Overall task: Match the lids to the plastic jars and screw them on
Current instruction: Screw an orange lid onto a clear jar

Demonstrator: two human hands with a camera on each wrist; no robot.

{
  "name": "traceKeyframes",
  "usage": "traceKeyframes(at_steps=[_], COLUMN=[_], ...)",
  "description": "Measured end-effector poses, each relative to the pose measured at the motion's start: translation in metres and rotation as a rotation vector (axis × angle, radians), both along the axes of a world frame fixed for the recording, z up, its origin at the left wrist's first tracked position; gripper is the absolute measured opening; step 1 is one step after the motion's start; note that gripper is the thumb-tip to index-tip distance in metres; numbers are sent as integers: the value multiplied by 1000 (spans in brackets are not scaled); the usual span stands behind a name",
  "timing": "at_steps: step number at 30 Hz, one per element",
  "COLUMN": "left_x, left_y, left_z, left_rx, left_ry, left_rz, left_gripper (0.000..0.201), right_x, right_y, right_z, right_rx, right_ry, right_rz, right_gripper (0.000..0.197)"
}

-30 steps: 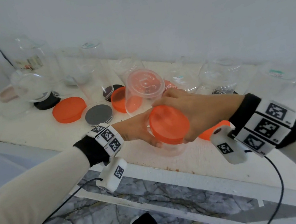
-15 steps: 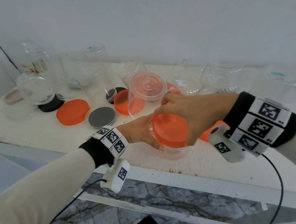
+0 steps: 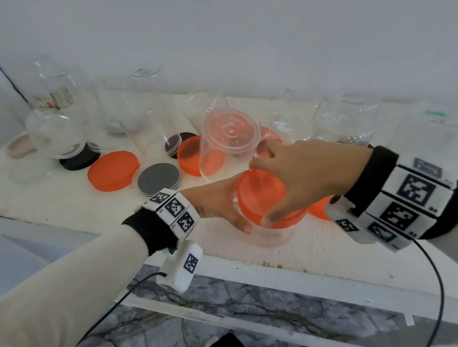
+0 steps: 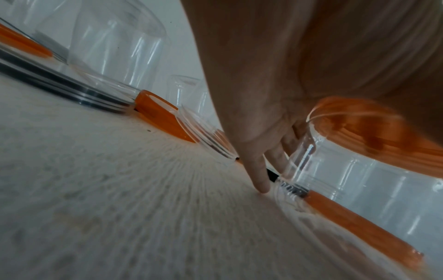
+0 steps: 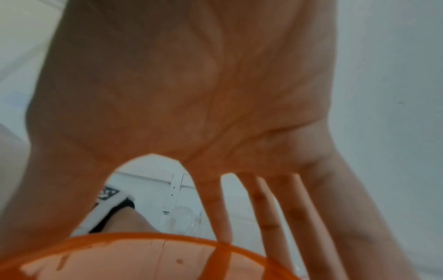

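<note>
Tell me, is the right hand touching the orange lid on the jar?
Touching. In the head view the right hand has its thumb and fingers wrapped round the rim of the orange lid, with no gap showing.

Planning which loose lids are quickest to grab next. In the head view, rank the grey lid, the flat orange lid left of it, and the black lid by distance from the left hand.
1. Grey lid: just behind the left hand.
2. Flat orange lid: farther left and back.
3. Black lid: farthest, back left under a clear jar.
</note>
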State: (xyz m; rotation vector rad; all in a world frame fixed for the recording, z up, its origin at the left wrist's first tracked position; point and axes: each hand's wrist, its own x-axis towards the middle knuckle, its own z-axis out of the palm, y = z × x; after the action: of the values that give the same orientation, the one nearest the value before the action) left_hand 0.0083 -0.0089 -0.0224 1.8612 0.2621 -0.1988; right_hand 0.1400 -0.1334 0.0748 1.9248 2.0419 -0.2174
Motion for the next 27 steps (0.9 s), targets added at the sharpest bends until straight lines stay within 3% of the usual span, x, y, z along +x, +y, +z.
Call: traceKeyframes(at_steps=[2, 4, 8, 11, 14, 18, 20, 22, 25, 27], left_x=[0, 0, -2, -2, -2, -3, -3, -3, -3, -3], left_y=[0, 0, 0, -1, -5, -3, -3, -2, -3, -3], left_z=[2, 2, -1, -1, 2, 2, 3, 2, 0, 1], left_rx=[13, 31, 92, 85, 91, 81, 75, 72, 56, 61], left_ry=[2, -9, 10, 7, 5, 20, 25, 20, 22, 25], left_rz=[20, 39, 56, 74, 64, 64, 52, 66, 81, 76], left_gripper=[106, 104, 102, 101, 108, 91, 91, 95, 99, 97], right_x=[2, 5, 3, -7, -12, 1, 3, 0, -6, -3], right_y=[0, 1, -1, -4, -5, -4, -4, -5, -6, -6], right_z=[0, 2, 1, -5, -8, 0, 0, -5, -10, -9], right_rx=[-18, -108, -121, 32, 105, -108, -182, -85, 68, 59], right_ry=[4, 116, 248, 76, -100, 212, 272, 204, -37, -9], right_rz=[2, 31, 109, 46, -19, 79, 94, 55, -6, 12], right_gripper=[102, 103, 89, 83, 93, 86, 86, 80, 85, 84])
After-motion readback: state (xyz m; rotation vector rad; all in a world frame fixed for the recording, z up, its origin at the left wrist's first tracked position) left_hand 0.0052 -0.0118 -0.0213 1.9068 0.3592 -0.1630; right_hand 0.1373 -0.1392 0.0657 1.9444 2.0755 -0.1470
